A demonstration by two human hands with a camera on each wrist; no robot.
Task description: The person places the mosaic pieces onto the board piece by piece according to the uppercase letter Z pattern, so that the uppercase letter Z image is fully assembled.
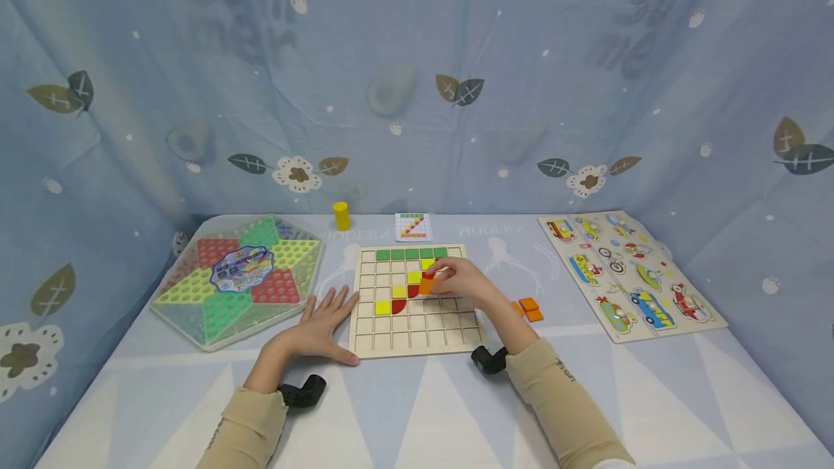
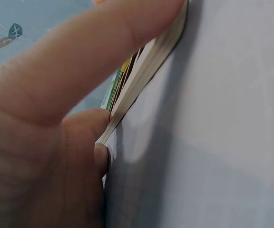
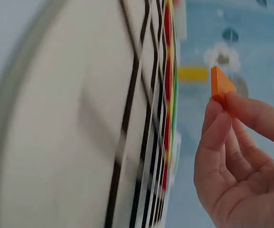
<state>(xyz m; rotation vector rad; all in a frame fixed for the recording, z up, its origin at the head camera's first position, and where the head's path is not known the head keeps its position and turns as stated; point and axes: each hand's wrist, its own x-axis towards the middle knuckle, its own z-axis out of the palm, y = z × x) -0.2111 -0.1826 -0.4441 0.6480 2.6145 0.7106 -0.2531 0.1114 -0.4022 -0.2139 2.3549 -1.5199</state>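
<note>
A wooden grid board (image 1: 423, 343) lies in the middle of the table. Green square tiles (image 1: 412, 255) line its far row, while yellow squares (image 1: 382, 307) and red rounded pieces (image 1: 398, 307) climb diagonally across it. My right hand (image 1: 464, 281) pinches an orange tile (image 3: 218, 85) between thumb and fingers, held above the board in the right wrist view. My left hand (image 1: 319, 330) spreads its fingers along the board's left side, with the thumb at the near left corner. That thumb (image 2: 94, 52) crosses the board's edge in the left wrist view.
Several loose orange tiles (image 1: 529, 304) lie right of the board, partly behind my right forearm. A pattern card (image 1: 413, 237) and a yellow cylinder (image 1: 342, 216) are at the back. Left is a hexagonal marble game board (image 1: 219, 259); right, a vehicle peg puzzle (image 1: 589, 295).
</note>
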